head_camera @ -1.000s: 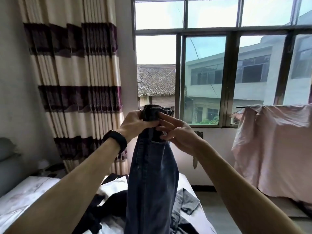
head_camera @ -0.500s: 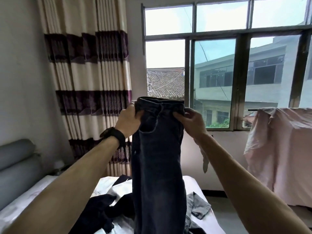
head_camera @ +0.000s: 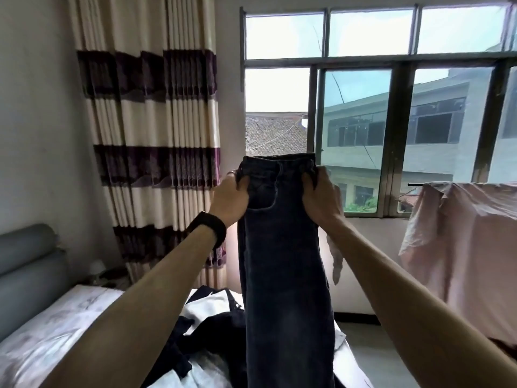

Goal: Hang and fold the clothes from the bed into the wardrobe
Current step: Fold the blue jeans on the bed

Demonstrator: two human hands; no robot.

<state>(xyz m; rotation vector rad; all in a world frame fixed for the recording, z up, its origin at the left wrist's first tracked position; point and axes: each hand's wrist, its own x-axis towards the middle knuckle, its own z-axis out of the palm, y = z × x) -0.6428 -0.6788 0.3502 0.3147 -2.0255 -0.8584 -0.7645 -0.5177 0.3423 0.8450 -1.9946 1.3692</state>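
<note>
Jeans (head_camera: 282, 247) hang in the air above the bed (head_camera: 56, 331), held up in front of the window (head_camera: 355, 135). At one end of the waistband the left hand (head_camera: 230, 197) pinches the cloth, thumb on the near face and fingers curled behind. The right hand (head_camera: 321, 200) grips the other end the same way. The hands sit apart, with the waistband stretched flat between them.

Risks, as I judge them: the hold is on the top edge only. If either hand loosens to start a fold, that corner would drop and the legs would twist out of line. The legs seem to lie one over the other. A shake or a quick swing could slide them apart, and the fold would come out crooked. The lower end runs out of view near the dark pile (head_camera: 212, 326) on the bed, and I cannot tell whether it touches. If it drags there, it may catch another garment and pull it along.

The long axis of the jeans runs vertical, with the waistband up and the hems down, hidden below the frame. A pocket faces the camera.
</note>
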